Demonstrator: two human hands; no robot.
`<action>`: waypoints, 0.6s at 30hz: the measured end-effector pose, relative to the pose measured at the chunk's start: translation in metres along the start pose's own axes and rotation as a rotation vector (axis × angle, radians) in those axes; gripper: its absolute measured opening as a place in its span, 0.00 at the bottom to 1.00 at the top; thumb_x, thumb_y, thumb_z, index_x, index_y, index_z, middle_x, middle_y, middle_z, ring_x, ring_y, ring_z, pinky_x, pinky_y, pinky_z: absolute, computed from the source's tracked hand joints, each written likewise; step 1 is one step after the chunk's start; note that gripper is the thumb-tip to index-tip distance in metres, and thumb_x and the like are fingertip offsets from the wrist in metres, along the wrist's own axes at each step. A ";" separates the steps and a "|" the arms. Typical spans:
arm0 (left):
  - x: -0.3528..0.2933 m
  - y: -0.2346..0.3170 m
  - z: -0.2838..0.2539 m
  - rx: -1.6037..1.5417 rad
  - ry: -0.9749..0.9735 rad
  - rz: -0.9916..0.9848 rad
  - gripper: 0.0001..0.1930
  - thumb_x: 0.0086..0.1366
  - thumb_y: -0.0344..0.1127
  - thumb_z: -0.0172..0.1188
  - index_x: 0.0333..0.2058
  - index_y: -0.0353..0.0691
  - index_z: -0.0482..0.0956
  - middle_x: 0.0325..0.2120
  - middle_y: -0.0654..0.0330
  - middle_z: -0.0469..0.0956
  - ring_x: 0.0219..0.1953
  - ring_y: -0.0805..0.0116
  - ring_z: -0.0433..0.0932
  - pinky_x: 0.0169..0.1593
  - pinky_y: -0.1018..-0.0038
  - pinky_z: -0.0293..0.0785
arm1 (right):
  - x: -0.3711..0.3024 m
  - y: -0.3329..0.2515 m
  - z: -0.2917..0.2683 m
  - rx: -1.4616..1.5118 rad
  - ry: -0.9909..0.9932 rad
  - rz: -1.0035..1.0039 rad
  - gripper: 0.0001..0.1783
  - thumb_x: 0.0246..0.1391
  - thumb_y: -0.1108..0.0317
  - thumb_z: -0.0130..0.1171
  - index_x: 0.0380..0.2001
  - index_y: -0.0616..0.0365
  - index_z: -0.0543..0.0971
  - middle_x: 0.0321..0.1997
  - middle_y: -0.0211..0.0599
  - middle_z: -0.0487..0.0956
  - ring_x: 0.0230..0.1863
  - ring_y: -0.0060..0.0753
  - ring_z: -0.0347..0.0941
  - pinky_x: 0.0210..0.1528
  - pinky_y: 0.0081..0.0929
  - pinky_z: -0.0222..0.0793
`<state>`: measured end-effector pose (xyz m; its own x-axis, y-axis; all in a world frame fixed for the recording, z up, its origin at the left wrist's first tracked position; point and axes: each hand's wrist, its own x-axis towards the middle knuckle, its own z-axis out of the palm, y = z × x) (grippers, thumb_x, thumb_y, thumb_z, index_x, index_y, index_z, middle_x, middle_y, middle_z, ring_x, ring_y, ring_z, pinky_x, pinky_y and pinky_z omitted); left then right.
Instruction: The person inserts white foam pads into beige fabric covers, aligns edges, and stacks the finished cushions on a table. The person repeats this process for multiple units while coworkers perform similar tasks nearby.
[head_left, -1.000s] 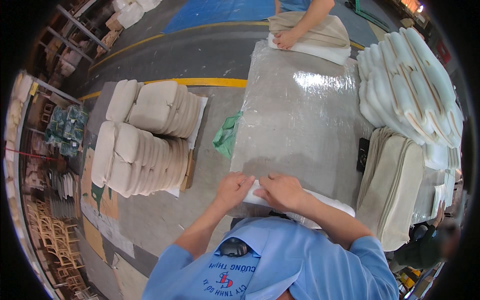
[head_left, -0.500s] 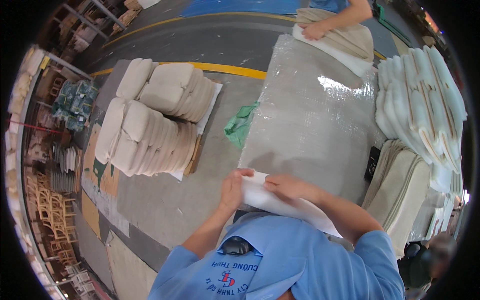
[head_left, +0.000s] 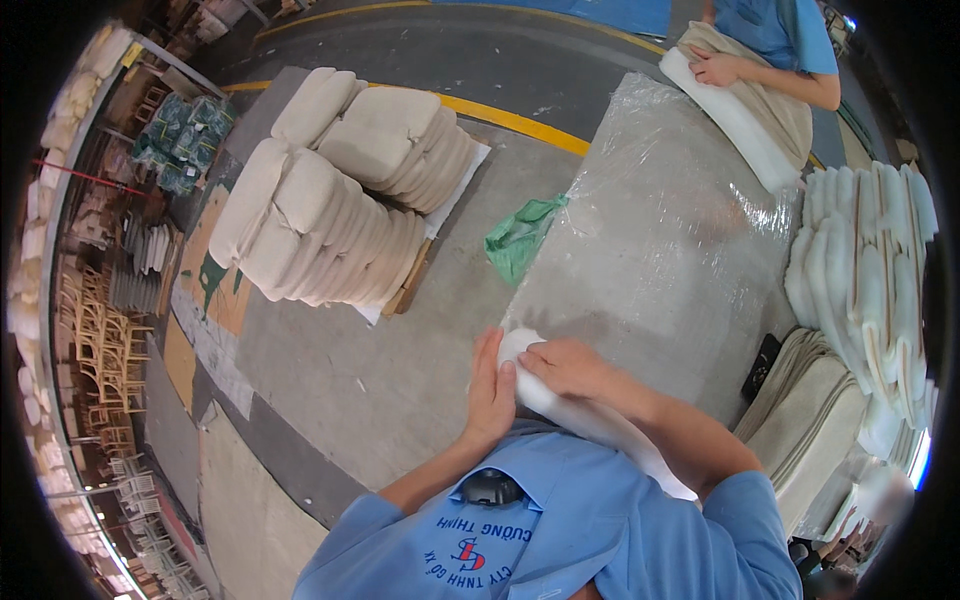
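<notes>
A long white foam pad (head_left: 612,425) lies slantwise against my front at the near edge of the table, its end bunched and rounded. My left hand (head_left: 490,392) is closed on the left side of that end, with the thumb on top. Bent over the pad from the right, my right hand (head_left: 568,368) presses its fingers into it near the same end. My right forearm covers part of the pad. The plastic-covered grey table (head_left: 655,270) stretches away in front of my hands.
Across the table a person's hand (head_left: 715,68) rests on a white pad partly inside a beige cover (head_left: 770,105). Stacked beige cushions (head_left: 300,205) stand on a pallet at left. A green bag (head_left: 522,240) hangs by the table. White pads (head_left: 860,280) and folded beige covers (head_left: 805,390) are piled at right.
The pad's flat end is now bunched between my hands, and my left hand has turned upright along its side. The other person's pad and cover have shifted. My view has swung slightly.
</notes>
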<state>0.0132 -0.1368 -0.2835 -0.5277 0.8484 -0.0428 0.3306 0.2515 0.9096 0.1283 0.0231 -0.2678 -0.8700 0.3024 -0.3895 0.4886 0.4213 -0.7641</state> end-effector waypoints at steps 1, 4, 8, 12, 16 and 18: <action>0.002 0.002 0.002 0.061 0.009 0.038 0.27 0.79 0.37 0.47 0.72 0.33 0.65 0.75 0.41 0.58 0.78 0.40 0.53 0.79 0.55 0.47 | 0.002 0.006 0.004 -0.013 0.008 0.008 0.27 0.74 0.47 0.45 0.43 0.58 0.85 0.47 0.57 0.85 0.50 0.66 0.81 0.55 0.55 0.74; 0.008 0.005 0.006 0.188 0.012 0.096 0.25 0.79 0.36 0.48 0.69 0.33 0.69 0.72 0.41 0.62 0.77 0.39 0.55 0.78 0.53 0.49 | 0.007 0.023 0.017 -0.045 0.025 0.038 0.26 0.74 0.48 0.46 0.43 0.59 0.84 0.46 0.58 0.85 0.49 0.66 0.80 0.55 0.55 0.74; 0.012 0.008 0.009 0.168 -0.006 0.126 0.22 0.76 0.34 0.50 0.65 0.35 0.75 0.68 0.41 0.70 0.73 0.35 0.60 0.76 0.48 0.53 | 0.003 0.068 0.024 -0.034 0.090 0.134 0.25 0.73 0.48 0.48 0.41 0.58 0.84 0.44 0.58 0.85 0.47 0.65 0.80 0.51 0.53 0.74; 0.019 0.004 0.006 0.229 -0.031 0.144 0.21 0.76 0.35 0.50 0.63 0.36 0.78 0.66 0.44 0.73 0.71 0.34 0.63 0.76 0.48 0.53 | 0.002 0.057 -0.003 0.185 0.060 0.346 0.26 0.74 0.48 0.47 0.42 0.59 0.83 0.45 0.58 0.85 0.50 0.64 0.80 0.53 0.53 0.74; 0.027 0.006 0.002 0.311 -0.119 0.080 0.22 0.78 0.39 0.47 0.63 0.35 0.78 0.67 0.45 0.73 0.72 0.35 0.64 0.77 0.48 0.52 | -0.013 0.016 -0.013 0.069 0.112 -0.046 0.26 0.74 0.48 0.47 0.40 0.59 0.83 0.42 0.57 0.84 0.47 0.63 0.81 0.50 0.53 0.74; 0.029 0.004 0.001 0.270 -0.150 0.022 0.24 0.80 0.41 0.44 0.64 0.35 0.78 0.68 0.45 0.72 0.73 0.35 0.62 0.77 0.48 0.51 | -0.021 -0.003 -0.015 -0.046 0.019 -0.033 0.25 0.73 0.48 0.48 0.39 0.58 0.84 0.42 0.55 0.85 0.43 0.62 0.80 0.47 0.52 0.73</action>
<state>-0.0003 -0.1106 -0.2812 -0.4036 0.9091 -0.1032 0.5473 0.3303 0.7690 0.1466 0.0283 -0.2495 -0.8846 0.3035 -0.3540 0.4622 0.4697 -0.7522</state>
